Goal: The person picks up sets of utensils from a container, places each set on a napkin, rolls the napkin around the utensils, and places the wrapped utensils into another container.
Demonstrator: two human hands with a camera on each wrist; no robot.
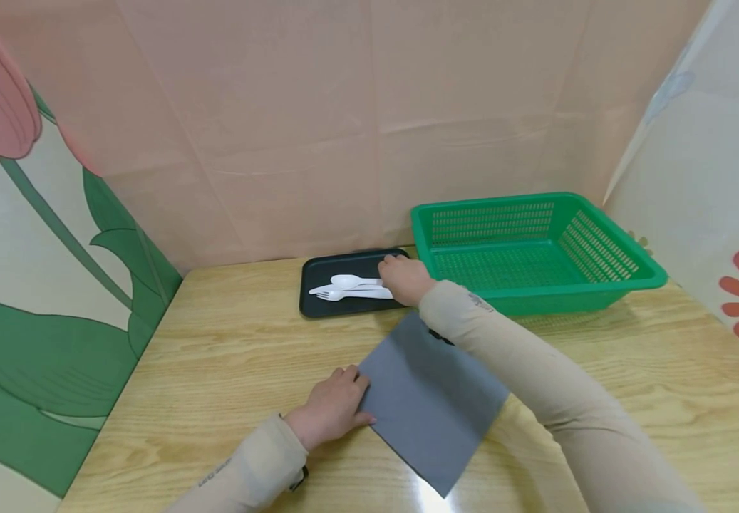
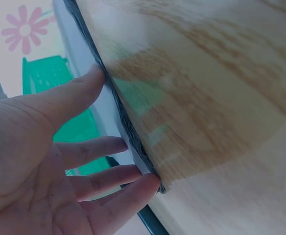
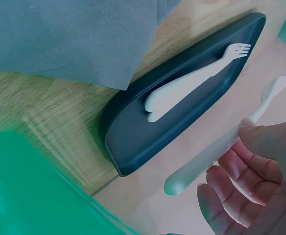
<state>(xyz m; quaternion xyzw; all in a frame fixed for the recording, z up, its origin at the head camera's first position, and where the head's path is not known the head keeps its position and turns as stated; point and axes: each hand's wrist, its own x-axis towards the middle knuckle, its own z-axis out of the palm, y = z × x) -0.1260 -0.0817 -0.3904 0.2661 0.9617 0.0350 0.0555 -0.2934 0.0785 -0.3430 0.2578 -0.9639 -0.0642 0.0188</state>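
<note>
My right hand (image 1: 405, 279) pinches a white plastic spoon (image 3: 204, 159) between thumb and fingers, above the black tray (image 3: 133, 147). On that tray lie a white fork (image 3: 197, 78) and a white knife (image 1: 316, 289), side by side and partly overlapping. A grey napkin (image 1: 433, 399) lies flat and turned at an angle on the table, one corner close to the tray. At its left edge rests my left hand (image 1: 331, 407). The left wrist view shows the thumb and fairly straight fingertips touching the napkin's layered edge (image 2: 126, 125).
A green plastic basket (image 1: 568, 288) stands at the back right, next to the tray and my right forearm. The wooden table (image 1: 234, 356) meets a pink-covered wall (image 1: 279, 142) behind. Flower-printed sheets hang on both sides.
</note>
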